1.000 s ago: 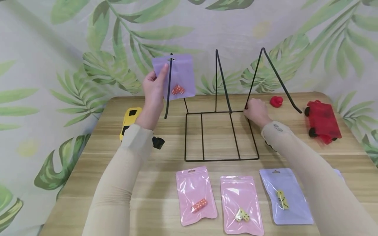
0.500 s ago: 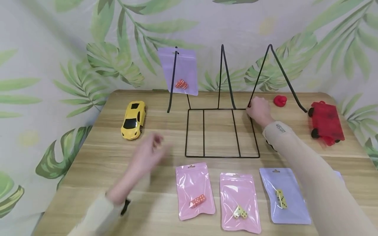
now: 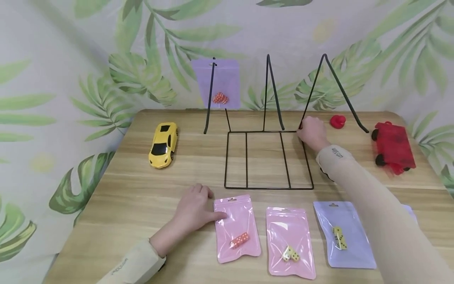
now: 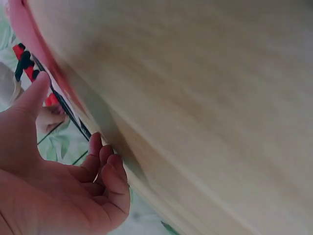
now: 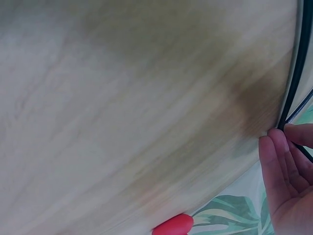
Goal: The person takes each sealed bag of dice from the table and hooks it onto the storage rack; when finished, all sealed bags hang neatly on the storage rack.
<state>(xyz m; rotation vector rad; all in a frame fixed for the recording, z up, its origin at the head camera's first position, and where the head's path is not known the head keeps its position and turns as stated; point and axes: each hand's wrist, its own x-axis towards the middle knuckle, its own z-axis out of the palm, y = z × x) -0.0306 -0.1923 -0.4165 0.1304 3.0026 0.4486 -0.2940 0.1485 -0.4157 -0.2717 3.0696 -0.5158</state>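
Observation:
My left hand [image 3: 193, 209] rests at the left edge of a pink zip bag [image 3: 230, 227] with orange dice in it. Its thumb lies over the bag's edge; in the left wrist view the thumb [image 4: 36, 93] stands apart from the loosely bent fingers. With my right hand [image 3: 313, 133] I pinch the back right corner of the black wire rack [image 3: 268, 188]; the right wrist view shows the fingertips [image 5: 278, 139] on the wire. A purple zip bag [image 3: 227, 81] with orange dice hangs on the rack's left hook.
Another pink bag [image 3: 291, 232] and a blue bag [image 3: 342, 252], both with yellow dice, lie to the right, a further blue bag partly behind my right sleeve. A yellow toy car [image 3: 164, 144] stands left; a red rubber duck [image 3: 337, 121] and a red toy vehicle [image 3: 394, 146] stand right.
My left hand has let go of the purple bag, which now hangs on the left hook, and has come down to the left pink bag. My right hand has stayed on the rack.

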